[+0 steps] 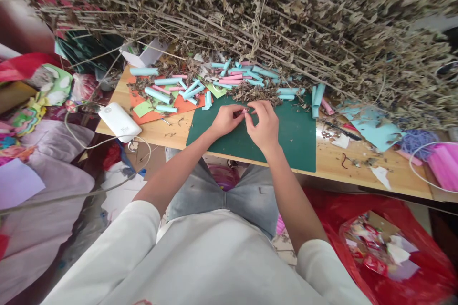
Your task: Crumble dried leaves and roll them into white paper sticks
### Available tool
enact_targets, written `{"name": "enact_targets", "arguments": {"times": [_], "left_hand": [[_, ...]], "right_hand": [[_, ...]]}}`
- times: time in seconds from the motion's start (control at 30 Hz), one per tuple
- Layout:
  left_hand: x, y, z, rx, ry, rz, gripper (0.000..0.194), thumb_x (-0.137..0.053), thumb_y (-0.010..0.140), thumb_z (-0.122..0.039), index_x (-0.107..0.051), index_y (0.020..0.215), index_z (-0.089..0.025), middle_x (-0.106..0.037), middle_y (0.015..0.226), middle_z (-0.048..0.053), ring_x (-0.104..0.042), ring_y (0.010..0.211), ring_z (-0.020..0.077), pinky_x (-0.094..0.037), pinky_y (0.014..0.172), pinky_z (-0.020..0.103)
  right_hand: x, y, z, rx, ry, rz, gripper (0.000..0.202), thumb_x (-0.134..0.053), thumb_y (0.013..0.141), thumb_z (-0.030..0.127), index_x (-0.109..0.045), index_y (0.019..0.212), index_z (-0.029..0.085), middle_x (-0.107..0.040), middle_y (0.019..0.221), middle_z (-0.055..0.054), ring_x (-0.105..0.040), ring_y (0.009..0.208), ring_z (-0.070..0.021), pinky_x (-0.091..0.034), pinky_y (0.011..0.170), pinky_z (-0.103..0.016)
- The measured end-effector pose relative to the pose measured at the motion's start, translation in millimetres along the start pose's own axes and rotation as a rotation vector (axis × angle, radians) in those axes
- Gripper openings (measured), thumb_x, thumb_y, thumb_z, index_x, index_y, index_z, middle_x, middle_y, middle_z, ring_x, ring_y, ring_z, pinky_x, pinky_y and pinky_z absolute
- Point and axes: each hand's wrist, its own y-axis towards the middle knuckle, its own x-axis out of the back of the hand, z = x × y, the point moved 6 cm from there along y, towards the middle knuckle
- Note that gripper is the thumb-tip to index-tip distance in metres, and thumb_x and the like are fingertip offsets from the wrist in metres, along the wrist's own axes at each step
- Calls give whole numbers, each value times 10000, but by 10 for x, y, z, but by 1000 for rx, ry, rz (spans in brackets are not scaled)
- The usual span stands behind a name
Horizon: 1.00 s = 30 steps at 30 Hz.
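Left hand [228, 119] pinching the pink roll [244, 110] over the mat [289, 138] along the front edge of the counter [334, 164]; right hand [265, 126] curled close, grip unclear! Fingertip shaping, seemingly; calls for steadiness.

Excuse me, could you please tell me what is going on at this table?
A person is holding a small pink piece at the fingertips of the left hand and right hand, above a green mat on the table. Beyond the hands, blue tubes and pink tubes lie among dry leaves, with a large heap of dried plants behind them.
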Motion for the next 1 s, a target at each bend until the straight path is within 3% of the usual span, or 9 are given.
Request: {"name": "enact_targets", "arguments": {"times": [0.17,0.27,0.37,0.5,0.6,0.7,0.8,0.9,1.0], "left_hand": [[-8,-1,21,9,15,4,178,-564,852,-237,-706,850,-130,-676,733,32,-573,650,135,-437,627,232],[-16,-1,36,21,-3,-16,219,-578,876,-316,-705,880,-137,-691,774,39,-586,661,139,-445,639,242],[-20,0,31,34,-20,-20,232,-598,878,-351,-705,883,-145,-711,826,48,-602,680,142,-451,659,248],[-8,5,7,42,-15,-17,240,-607,875,-359,-695,835,-140,-711,807,45,-598,678,139,-435,651,239],[-8,7,-3,33,-12,-13,283,-601,878,-388,-679,781,-134,-702,782,42,-589,672,139,-418,632,236],[-16,5,-2,20,-21,-14,265,-605,876,-380,-687,814,-136,-697,785,38,-572,657,131,-417,632,234],[-25,2,6,20,-24,-2,268,-605,874,-381,-690,819,-133,-680,754,35,-559,645,128,-416,625,232],[-22,0,5,18,-29,2,257,-607,871,-375,-695,851,-134,-680,759,33,-560,645,126,-415,635,230],[-14,-1,-8,7,-12,0,266,-595,877,-379,-690,843,-132,-666,747,27,-547,639,123,-406,636,232]], "right_hand": [[-12,52,12,18,-21,94,159,-522,879,239,-618,1005,229,-579,1121,-90,-599,962,-214,-505,819,-336],[185,49,-127,-23,28,-36,189,-493,903,290,-615,1033,228,-601,1112,-92,-611,909,-200,-510,810,-335],[390,-41,-436,-238,-59,-193,199,-471,909,331,-620,963,211,-646,918,-78,-614,773,-202,-510,785,-367],[312,-190,-685,-426,-256,-99,247,-662,771,379,-629,933,195,-661,747,-75,-626,737,-258,-511,737,-410],[203,-253,-734,-502,-329,-5,265,-674,739,268,-637,983,171,-697,811,-126,-658,755,-282,-520,717,-414],[261,-266,-742,-581,-310,34,274,-655,716,189,-653,988,151,-704,766,-131,-681,769,-316,-532,745,-455],[432,-183,-627,-531,-26,-50,179,-646,747,245,-658,916,186,-669,650,-44,-676,641,-255,-562,707,-425],[546,-29,-384,-360,281,-155,151,-550,862,318,-625,939,211,-682,765,-29,-687,638,-193,-586,636,-352],[548,91,-169,-224,376,-242,187,-519,908,382,-604,970,227,-670,797,-26,-697,685,-177,-602,637,-323]]}}
